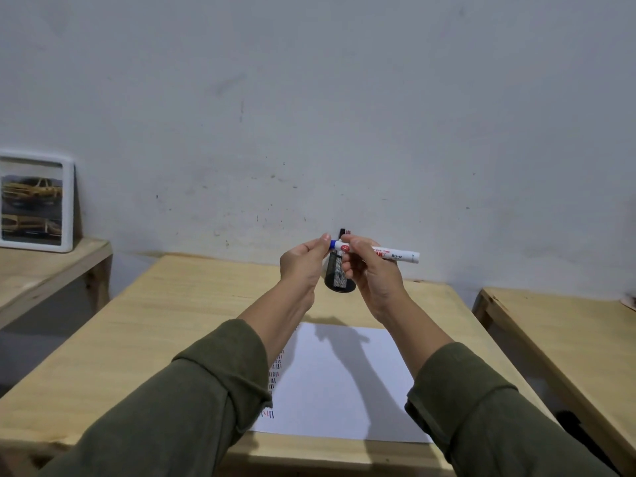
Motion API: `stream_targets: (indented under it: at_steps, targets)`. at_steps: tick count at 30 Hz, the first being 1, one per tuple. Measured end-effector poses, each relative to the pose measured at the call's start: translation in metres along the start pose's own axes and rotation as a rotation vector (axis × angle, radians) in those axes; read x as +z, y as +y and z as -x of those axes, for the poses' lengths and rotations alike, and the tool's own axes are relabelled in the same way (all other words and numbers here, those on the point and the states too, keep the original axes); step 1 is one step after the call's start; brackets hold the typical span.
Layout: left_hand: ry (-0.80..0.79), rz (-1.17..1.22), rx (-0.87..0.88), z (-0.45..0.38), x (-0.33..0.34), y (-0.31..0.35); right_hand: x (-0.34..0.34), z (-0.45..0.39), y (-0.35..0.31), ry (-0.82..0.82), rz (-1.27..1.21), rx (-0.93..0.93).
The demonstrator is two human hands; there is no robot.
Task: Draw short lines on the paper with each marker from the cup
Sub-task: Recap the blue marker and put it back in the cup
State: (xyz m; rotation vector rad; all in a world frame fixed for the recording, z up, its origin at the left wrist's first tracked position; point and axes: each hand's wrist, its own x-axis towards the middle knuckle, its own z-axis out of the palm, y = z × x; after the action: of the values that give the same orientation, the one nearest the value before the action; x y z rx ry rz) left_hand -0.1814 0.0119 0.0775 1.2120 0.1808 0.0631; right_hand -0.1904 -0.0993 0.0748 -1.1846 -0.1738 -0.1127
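Marker: white-barrelled marker (395,254) with blue cap, held level at frame centre, above the bench.
Right hand (370,270): fingers wrapped around the barrel.
Left hand (303,266): fingertips pinching the blue cap end.
Cup: black mesh cup (339,275) just behind the hands, more markers inside.
Paper (344,383): lower centre on the bench (155,321), short coloured lines along its left edge.
Upper left: framed picture (34,201) against the wall.

hands: two (304,266) (370,270)
marker held: one (395,253)
cup: one (339,277)
paper: one (344,383)
desks: three (165,311)
framed picture: one (36,201)
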Motion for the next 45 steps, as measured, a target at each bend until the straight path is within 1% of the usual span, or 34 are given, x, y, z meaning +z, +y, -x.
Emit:
stream_targets:
  at_steps: [2, 4, 8, 13, 16, 20, 22, 24, 27, 30, 33, 37, 40, 45]
  targets:
    - [-0.024, 0.005, 0.003, -0.001, -0.001, 0.002, -0.001, 0.002, -0.004, -0.066, 0.074, 0.018]
    - [0.001, 0.014, -0.002, -0.006, -0.003, 0.006, 0.000, 0.004, -0.010, -0.150, 0.081, 0.065]
    - [0.042, 0.020, -0.007, -0.017, -0.008, 0.015, -0.001, 0.005, -0.023, -0.262, 0.031, 0.170]
    - [0.007, -0.027, 0.013, -0.025, -0.007, 0.023, -0.009, -0.002, -0.030, -0.339, -0.142, 0.261]
    - [-0.052, -0.058, 0.044, -0.031, -0.002, 0.030, -0.016, -0.008, -0.031, -0.369, -0.173, 0.286]
    - [-0.237, -0.204, 0.085, -0.044, 0.010, 0.036, -0.025, -0.026, -0.026, -0.244, -0.033, 0.188]
    - [-0.284, -0.268, 0.108, -0.053, 0.018, 0.035, -0.030, -0.039, -0.022, -0.152, 0.002, 0.160]
    - [-0.275, -0.331, 0.140, -0.065, 0.026, 0.031, -0.037, -0.054, -0.020, -0.083, -0.033, 0.121]
    - [-0.191, -0.507, 0.182, -0.090, 0.033, 0.018, -0.050, -0.080, -0.020, -0.007, -0.006, 0.021]
    - [-0.129, -0.666, 0.209, -0.110, 0.035, 0.007, -0.063, -0.106, -0.020, 0.058, 0.167, -0.054]
    - [-0.129, -0.844, 0.255, -0.128, 0.037, -0.005, -0.067, -0.132, -0.018, 0.131, 0.377, -0.084]
    - [-0.123, -0.986, 0.222, -0.153, 0.039, -0.025, -0.068, -0.164, -0.002, 0.222, 0.578, -0.152]
    - [-0.118, -1.037, 0.200, -0.165, 0.040, -0.037, -0.071, -0.178, 0.014, 0.243, 0.723, -0.228]
    - [-0.146, -1.113, 0.222, -0.174, 0.036, -0.048, -0.076, -0.188, 0.037, 0.168, 0.881, -0.241]
